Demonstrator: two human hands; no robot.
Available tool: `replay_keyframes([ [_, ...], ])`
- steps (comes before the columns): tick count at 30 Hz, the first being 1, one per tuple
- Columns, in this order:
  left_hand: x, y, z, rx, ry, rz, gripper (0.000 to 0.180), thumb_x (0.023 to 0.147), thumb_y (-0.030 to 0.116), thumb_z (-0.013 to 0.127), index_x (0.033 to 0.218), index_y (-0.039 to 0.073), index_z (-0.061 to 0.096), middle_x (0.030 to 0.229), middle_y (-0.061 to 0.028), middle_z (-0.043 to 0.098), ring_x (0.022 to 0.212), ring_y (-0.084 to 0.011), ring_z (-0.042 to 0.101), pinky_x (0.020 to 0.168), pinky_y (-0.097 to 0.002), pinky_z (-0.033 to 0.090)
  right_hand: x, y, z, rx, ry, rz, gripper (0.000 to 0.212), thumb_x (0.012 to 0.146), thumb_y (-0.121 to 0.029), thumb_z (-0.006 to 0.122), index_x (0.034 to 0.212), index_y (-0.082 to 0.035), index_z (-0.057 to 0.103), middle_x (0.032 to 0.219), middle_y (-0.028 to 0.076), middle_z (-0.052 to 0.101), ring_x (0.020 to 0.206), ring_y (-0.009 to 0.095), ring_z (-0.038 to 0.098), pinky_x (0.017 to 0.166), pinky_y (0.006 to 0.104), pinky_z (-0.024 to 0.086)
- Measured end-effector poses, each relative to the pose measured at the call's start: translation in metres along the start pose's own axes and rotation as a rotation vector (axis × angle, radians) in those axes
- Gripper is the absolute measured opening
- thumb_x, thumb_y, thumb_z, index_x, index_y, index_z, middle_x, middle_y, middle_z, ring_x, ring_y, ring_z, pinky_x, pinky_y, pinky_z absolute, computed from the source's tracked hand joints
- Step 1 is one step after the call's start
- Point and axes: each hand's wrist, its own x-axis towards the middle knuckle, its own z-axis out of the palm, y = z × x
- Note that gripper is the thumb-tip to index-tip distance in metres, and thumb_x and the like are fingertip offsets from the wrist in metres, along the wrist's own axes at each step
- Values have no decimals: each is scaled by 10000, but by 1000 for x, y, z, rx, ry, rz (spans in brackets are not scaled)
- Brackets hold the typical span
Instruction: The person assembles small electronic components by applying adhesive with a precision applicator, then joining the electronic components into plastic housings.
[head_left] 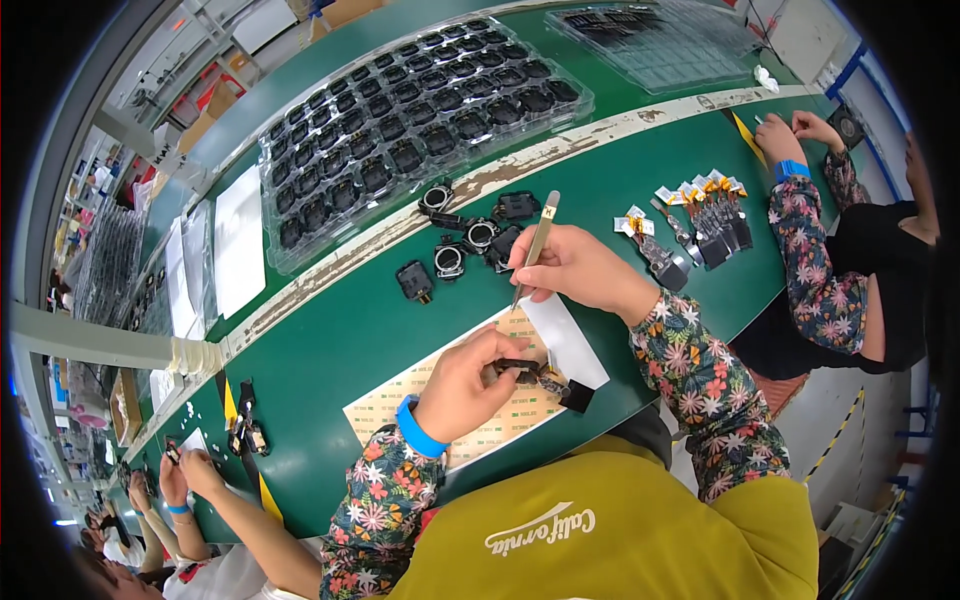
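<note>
In my left hand [465, 388] is a small black electronic module [520, 367], pinched between thumb and fingers; a flex cable with a dark square end [577, 396] hangs from it on the right. Metal tweezers [541, 232] are held like a pen by my right hand [580, 268]. Their tips point down at the upper part of a tan printed adhesive sheet [400, 405]; contact cannot be made out. A white backing [565, 335] shows at the sheet's right. My left hand and the module are over this sheet.
Beyond my hands lie several round-ringed black housings [450, 262]. Flex cable parts with orange ends [712, 215] are lined up to the right. A clear tray of black parts [405, 155] sits past the worn white strip [300, 290]. Co-workers' hands [778, 140] are at right and left.
</note>
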Motion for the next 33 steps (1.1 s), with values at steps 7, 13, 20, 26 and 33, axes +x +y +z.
replay_keyframes([
  [7, 3, -1, -3, 34, -6, 27, 200, 786, -124, 496, 946, -4, 493, 1072, -123, 594, 1031, -184, 574, 850, -293, 491, 10, -2, -1, -23, -48, 14, 84, 860, -61, 568, 922, -44, 514, 826, 35, 598, 739, 91, 601, 633, 221, 515],
  [13, 5, 0, -2, -6, 26, 7, 204, 774, -124, 505, 934, 3, 500, 1070, -136, 611, 974, -186, 605, 825, -299, 502, 16, -2, -1, -60, -81, 33, 76, 860, -58, 566, 920, -41, 521, 793, 48, 611, 717, 97, 608, 623, 219, 508],
  [20, 8, -3, -2, 16, 40, 47, 191, 776, -125, 505, 924, -5, 500, 1012, -130, 634, 969, -188, 614, 847, -300, 489, 18, 4, -7, 14, -127, 16, 77, 871, -73, 562, 928, -32, 532, 797, 68, 625, 705, 110, 619, 620, 229, 516],
  [26, 11, 4, 0, -23, 57, 72, 188, 776, -128, 506, 917, -3, 501, 1004, -131, 633, 974, -187, 612, 867, -302, 478, 10, -1, -18, 178, -86, 91, 89, 870, -100, 576, 923, -47, 528, 811, 95, 636, 679, 128, 628, 618, 242, 527],
  [33, 7, 0, -3, -154, 111, 25, 165, 804, -119, 507, 917, 1, 491, 969, -104, 628, 944, -156, 609, 842, -281, 484, 3, -9, -21, 460, 116, 22, 129, 884, -145, 574, 978, -80, 514, 874, 123, 644, 701, 141, 627, 653, 257, 525],
])
